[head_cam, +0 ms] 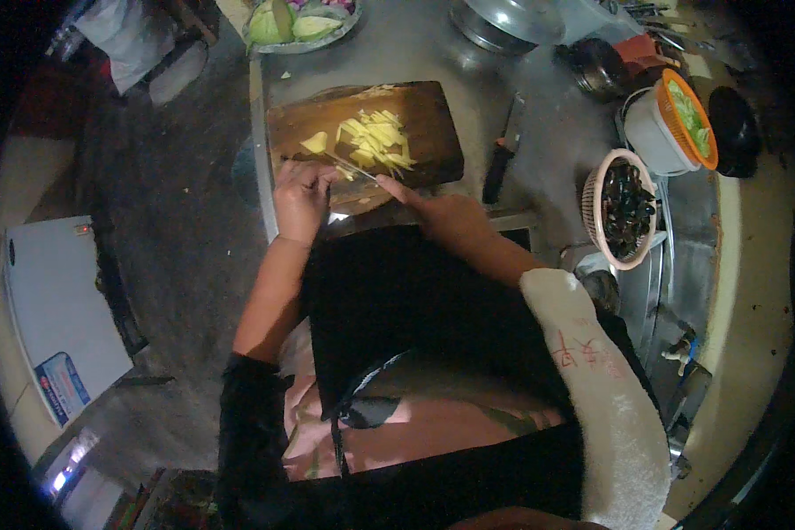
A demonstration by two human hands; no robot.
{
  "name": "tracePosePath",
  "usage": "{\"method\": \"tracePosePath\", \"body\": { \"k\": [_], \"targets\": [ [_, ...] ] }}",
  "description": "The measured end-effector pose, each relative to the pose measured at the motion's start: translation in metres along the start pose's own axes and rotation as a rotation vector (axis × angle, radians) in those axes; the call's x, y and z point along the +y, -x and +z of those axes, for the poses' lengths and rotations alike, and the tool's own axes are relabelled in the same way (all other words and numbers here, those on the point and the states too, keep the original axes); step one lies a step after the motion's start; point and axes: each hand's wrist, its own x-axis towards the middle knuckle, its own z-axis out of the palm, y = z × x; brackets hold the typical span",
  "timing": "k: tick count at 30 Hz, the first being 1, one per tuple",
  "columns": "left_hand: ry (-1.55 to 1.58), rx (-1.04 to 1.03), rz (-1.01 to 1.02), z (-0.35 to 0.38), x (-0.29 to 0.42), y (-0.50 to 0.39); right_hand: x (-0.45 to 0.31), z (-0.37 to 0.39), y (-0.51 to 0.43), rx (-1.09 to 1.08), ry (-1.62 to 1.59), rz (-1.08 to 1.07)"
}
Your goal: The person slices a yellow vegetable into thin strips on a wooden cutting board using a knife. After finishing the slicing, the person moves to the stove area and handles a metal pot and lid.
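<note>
A wooden cutting board lies on the steel counter in front of me, with a pile of pale yellow cut strips on it. My right hand grips a knife, its index finger stretched along the blade's back; the handle is hidden in the hand. At the board's near left corner, my left hand has its fingers bent close to the blade, by a few small yellow pieces. Whether it pinches a piece cannot be seen. A larger yellow piece lies just beyond those fingers.
Right of the board lies a black-handled knife. Farther right stand a pink basket of dark shellfish-like pieces and an orange basket of chopped greens. A metal tray with green vegetables is at the back left, a metal pot at the back.
</note>
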Motion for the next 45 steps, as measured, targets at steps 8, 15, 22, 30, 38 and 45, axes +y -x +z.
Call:
{"method": "tracePosePath", "body": {
  "k": [8,15,22,30,38,45],
  "targets": [
    [-0.004,-0.004,0.024,0.004,-0.004,0.000,0.001,-0.004,-0.007,-0.007,0.023,-0.048],
    [0.029,0.024,-0.026,0.003,-0.003,0.002,-0.001,0.007,-0.030,-0.045,-0.038,-0.004],
    [0.022,0.040,-0.024,0.003,-0.003,0.002,0.008,0.006,-0.014,-0.021,-0.022,0.045],
    [0.004,0.025,-0.005,0.000,0.001,0.002,0.007,0.004,-0.009,0.080,0.030,-0.083],
    [-0.022,0.012,0.012,0.002,-0.002,0.003,-0.002,-0.011,-0.025,-0.092,-0.055,-0.022],
    [-0.002,-0.047,0.105,-0.002,0.018,-0.009,0.026,0.001,-0.019,-0.056,-0.095,0.022]
  ]
}}
